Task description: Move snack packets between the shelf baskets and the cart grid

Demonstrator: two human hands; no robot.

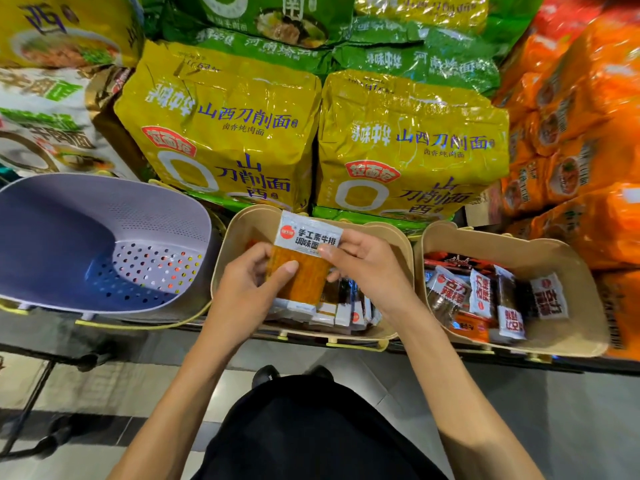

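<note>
The snack packet point(304, 280), at centre frame above the middle beige basket point(246, 226), looks light, thin, floppy and slick, so its sealed edges seem the surest hold. The left grip point(254, 282) and right grip point(362, 259) both pinch it, thumbs on its face. A lilac basket point(69, 220) sits at left.

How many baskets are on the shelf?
3: purple perforated basket at left, middle tan basket, right tan basket. Others may be out of view.
</note>
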